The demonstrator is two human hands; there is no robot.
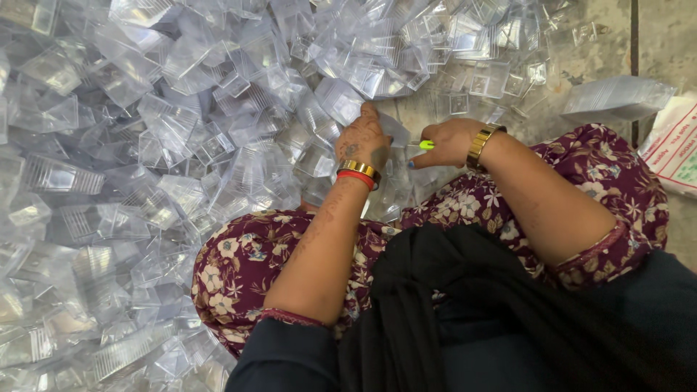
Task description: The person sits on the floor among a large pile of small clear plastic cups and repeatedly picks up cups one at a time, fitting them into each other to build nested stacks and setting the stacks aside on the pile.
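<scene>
On the floor [602, 43], against a heap of clear, ribbed plastic boxes [167, 131], your left hand [361, 141] is lying flat, fingers together, on one square box [341, 98]. Your right hand [444, 143] is pinching a small neon-green tool [426, 144].

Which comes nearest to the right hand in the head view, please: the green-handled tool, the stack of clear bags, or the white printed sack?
1. Green-handled tool: in the right hand itself.
2. Stack of clear bags: upper right, on the floor.
3. White printed sack: right edge, farthest.
</scene>
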